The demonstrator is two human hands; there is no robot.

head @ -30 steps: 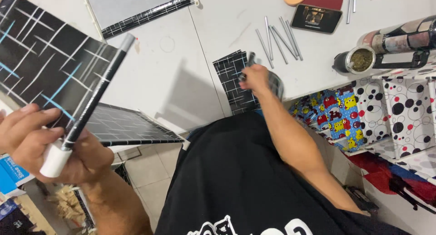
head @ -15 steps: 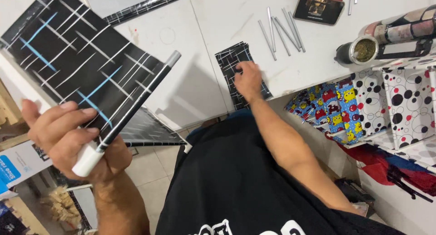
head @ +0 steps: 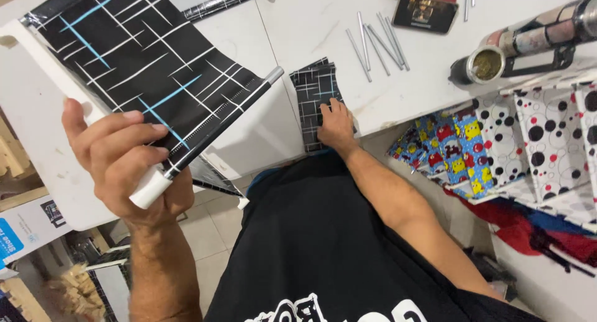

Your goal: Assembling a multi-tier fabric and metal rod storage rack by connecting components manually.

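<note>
Left hand [head: 134, 166], nearest the camera, grip clamped round the white end of a rod [head: 205, 138] that carries a black sheet [head: 137, 67] with white and blue lines; sheet fans up and away from the hand, over the white tabletop [head: 311, 30]. Lower left, below the tabletop edge, a white box with a blue label [head: 9, 244], partly cut off. Right hand [head: 336, 126] further out, fingers flat and spread on a small stack of black patterned pieces [head: 314, 92] at the tabletop edge, pressing, not closed on anything. Right of it, below the tabletop, cartoon-print sheets [head: 451, 160] and white sheets with black dots [head: 547, 129]. Beyond, loose grey metal rods [head: 376, 42], a dark roll with an open end [head: 522, 45], a phone [head: 426, 14], probably lit, view small
</note>
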